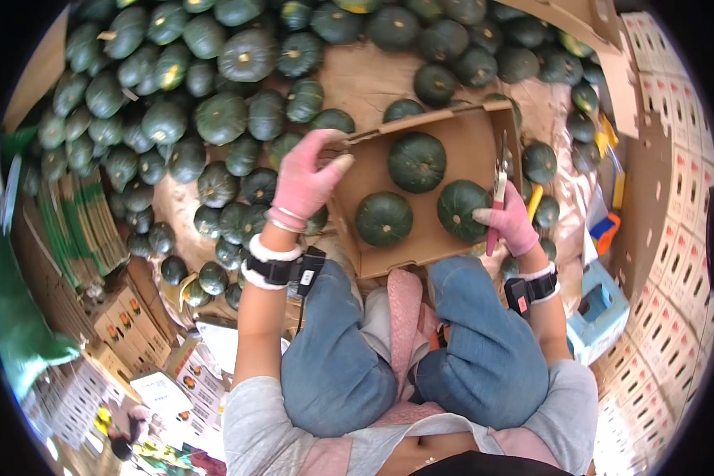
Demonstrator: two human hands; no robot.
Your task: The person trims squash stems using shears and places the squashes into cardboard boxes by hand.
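Note:
An open cardboard box [420, 252] stands in front of my knees with three dark green squashes in it: one at the back [416, 162], one at the front left [384, 218] and one at the right [463, 210]. My left hand [306, 176], in a pink glove, is at the box's upper left corner, thumb and fingers apart, with nothing visible between them. In my right hand [509, 222], also gloved in pink, are red-handled pruning shears [500, 179], blades pointing up, beside the right squash and over the box's right edge.
Many green squashes [222, 117] lie on brown paper to the left, behind and right of the box. Flattened green cartons [83, 226] lean at the left. A light blue crate [599, 317] sits at the right, near a wall of stacked printed cartons [662, 230].

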